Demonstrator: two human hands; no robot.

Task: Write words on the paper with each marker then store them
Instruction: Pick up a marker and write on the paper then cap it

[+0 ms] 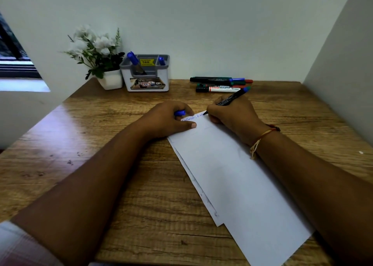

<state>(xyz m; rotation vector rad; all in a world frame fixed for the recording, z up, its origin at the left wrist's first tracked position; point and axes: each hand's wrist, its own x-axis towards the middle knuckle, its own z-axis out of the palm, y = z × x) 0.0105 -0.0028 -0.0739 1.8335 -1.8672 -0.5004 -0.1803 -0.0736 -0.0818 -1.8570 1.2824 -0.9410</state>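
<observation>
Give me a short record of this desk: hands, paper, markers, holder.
left hand: holds blue cap, rests on paper
right hand: grips marker, tip on paper
paper: blue writing at far edge
holder: two blue markers inside
loose markers: piled right of holder, on table
plant: left of holder

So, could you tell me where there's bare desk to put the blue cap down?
The desk is bare left of the left hand, before the flower pot, and in the strip between the organizer and that hand. Crowded: the marker pile at the back right, and the paper mid-desk.
</observation>
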